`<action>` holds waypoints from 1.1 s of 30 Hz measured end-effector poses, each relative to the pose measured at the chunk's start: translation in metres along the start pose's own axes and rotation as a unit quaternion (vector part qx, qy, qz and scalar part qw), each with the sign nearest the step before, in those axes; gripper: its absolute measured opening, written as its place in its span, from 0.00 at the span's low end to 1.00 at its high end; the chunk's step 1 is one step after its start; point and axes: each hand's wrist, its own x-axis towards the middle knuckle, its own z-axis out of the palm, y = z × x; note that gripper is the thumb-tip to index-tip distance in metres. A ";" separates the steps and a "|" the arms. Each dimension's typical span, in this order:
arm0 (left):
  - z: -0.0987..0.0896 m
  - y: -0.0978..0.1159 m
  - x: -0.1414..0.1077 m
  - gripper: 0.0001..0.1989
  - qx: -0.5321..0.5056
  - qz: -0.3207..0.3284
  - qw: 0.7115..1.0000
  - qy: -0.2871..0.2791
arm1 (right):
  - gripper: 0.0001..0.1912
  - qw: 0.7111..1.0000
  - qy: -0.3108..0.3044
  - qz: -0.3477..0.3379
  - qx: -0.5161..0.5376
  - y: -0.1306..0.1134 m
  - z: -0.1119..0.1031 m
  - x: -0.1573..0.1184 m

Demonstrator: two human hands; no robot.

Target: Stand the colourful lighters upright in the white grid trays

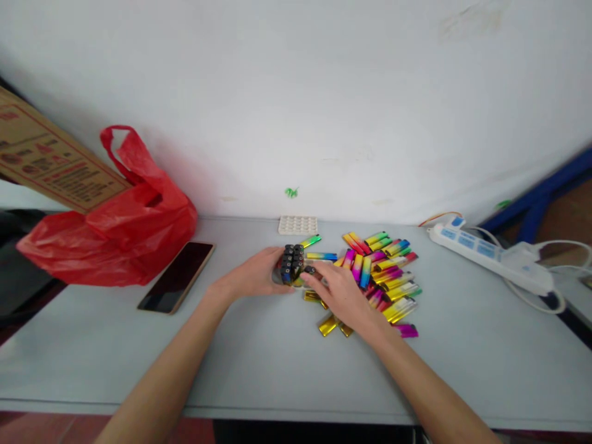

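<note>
My left hand (259, 274) was curled round a bundle of lighters (292, 263) standing on end, black caps up, near the middle of the worktop (259, 364) and a little toward its far edge. That grip was closed about the bundle's left side, fingers wrapped behind it. My right hand (345, 296) lay just beside it, fingers half bent, their tips touching the bundle's near right side; whether they pinched one more lighter I could not tell. I judged the step in hand to be gathering loose lighters into the upright bundle, and the next move would call for a steady left hold while the right picked a single one out of the heap.

That heap of loose lighters (386, 271), gold, pink, green and blue, sprawled just right of the bundle, partly under my right wrist, so some were hidden. A small white tray (298, 224) sat at the far edge against the wall. Toward the left edge lay a dark phone (178, 276), screen up, beside a red plastic bag (124, 237), with a cardboard box (50, 160) above it, cut off by the frame. Toward the far right corner a white power strip (481, 250) trailed cables.
</note>
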 end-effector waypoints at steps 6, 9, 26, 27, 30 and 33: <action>0.002 -0.003 0.001 0.32 -0.012 0.018 1.000 0.009 | 0.15 0.981 -0.020 -0.048 -0.187 -0.004 0.007 0.005; 0.002 -0.003 0.002 0.30 -0.010 0.026 1.000 -0.003 | 0.15 0.977 -0.026 -0.041 -0.208 -0.010 0.009 0.006; 0.001 -0.012 0.004 0.38 0.006 0.015 1.000 0.006 | 0.11 0.952 -0.156 -0.088 -0.249 0.070 -0.014 0.094; 0.001 -0.012 0.004 0.38 0.007 0.015 1.000 0.006 | 0.10 0.951 -0.159 -0.087 -0.250 0.069 -0.016 0.094; 0.000 -0.008 0.003 0.36 0.011 0.011 1.000 0.022 | 0.11 0.969 -0.139 -0.062 -0.193 0.064 -0.030 0.085; -0.001 -0.005 0.002 0.34 0.004 0.008 0.999 0.032 | 0.17 0.995 -0.062 -0.005 -0.080 0.062 -0.049 0.067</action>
